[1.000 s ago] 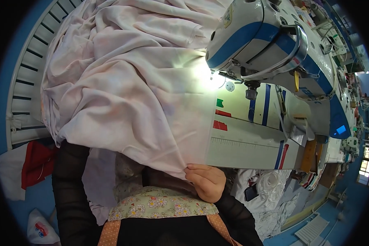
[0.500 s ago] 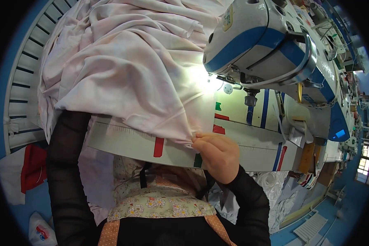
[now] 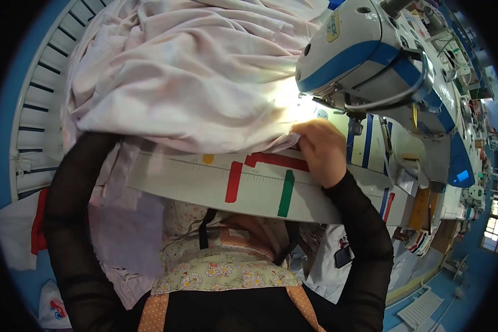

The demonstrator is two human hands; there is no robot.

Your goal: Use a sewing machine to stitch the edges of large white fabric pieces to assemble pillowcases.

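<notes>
A large pale pink, faintly mottled fabric (image 3: 188,94) lies in loose folds over the sewing table. My right hand (image 3: 323,149) is closed on the fabric's near edge, just in front of the needle area of a white and blue sewing machine (image 3: 365,61). The machine's lamp lights the cloth beside my fingers brightly. My left forearm, in a sheer black sleeve (image 3: 72,188), reaches under the left part of the cloth; the left hand is hidden there.
The white table edge (image 3: 205,188) carries a printed ruler scale and red, green and blue tape strips. A white slatted rail (image 3: 30,105) stands at the left. Red and white cloth (image 3: 19,232) lies below it. More machines line the right.
My right hand has moved forward and slightly right with the fabric edge, toward the needle area. The cloth has drawn back from the table's front, baring more tape strips.
</notes>
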